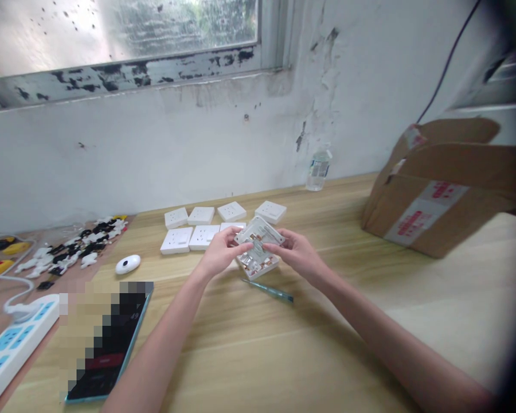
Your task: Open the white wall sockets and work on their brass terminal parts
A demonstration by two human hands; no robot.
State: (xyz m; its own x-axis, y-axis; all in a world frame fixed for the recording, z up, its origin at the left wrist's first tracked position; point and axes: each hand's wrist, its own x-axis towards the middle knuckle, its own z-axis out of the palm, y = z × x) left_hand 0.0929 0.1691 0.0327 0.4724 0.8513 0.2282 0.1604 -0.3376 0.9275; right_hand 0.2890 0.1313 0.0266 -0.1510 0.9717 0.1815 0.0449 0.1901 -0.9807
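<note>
Between my two hands is a white wall socket plate [261, 232], tilted, its back with metal contacts turned toward me. My left hand [226, 250] grips its left edge, thumb on the back. At its right edge my right hand [298, 252] is closed in the same way. Just below the plate lies an open white socket housing [258, 266] with copper-coloured and silvery parts inside; whether the plate touches it I cannot tell. A slim teal screwdriver [270, 290] rests on the table in front. Behind, several white sockets [176, 240] sit in two rows, one partly hidden.
On the left are a phone-like tablet [112, 344], a power strip [19, 344], a white oval device [128, 264] and a pile of black and white pieces [75, 246]. A clear bottle [319, 168] stands by the wall. A cardboard box [430, 201] occupies the right side.
</note>
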